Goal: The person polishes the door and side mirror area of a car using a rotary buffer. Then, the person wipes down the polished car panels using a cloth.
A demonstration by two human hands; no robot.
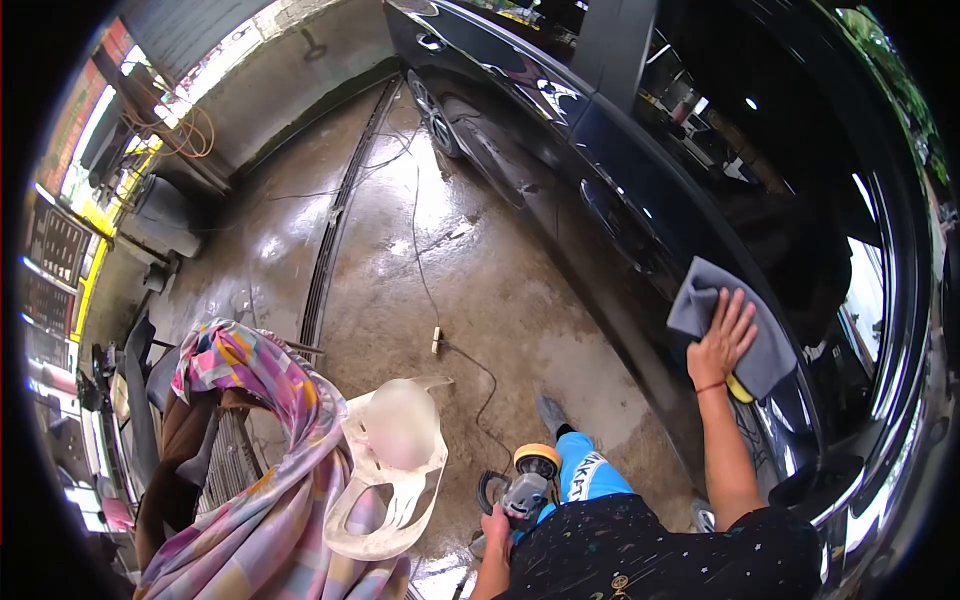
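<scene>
My right hand [722, 340] lies flat with fingers spread on a grey cloth [765, 350], pressing it against the side of a dark, glossy car [640, 215] just below the window. A bit of yellow [738, 389] shows at the cloth's lower edge near my wrist; what it is I cannot make out. Low at my side, my left hand [495, 528] is closed around a corded polisher [527, 495] with a round orange-yellow pad [537, 458] facing away from me. Part of that hand is cut off by my body and the polisher.
A cord [480, 365] with a pale connector [437, 340] runs over the wet concrete floor [520, 300]. At left stand a white plastic chair [385, 525] and a draped plaid cloth [265, 480]. A drain channel [335, 230] crosses the floor; a dark barrel [165, 215] stands beyond.
</scene>
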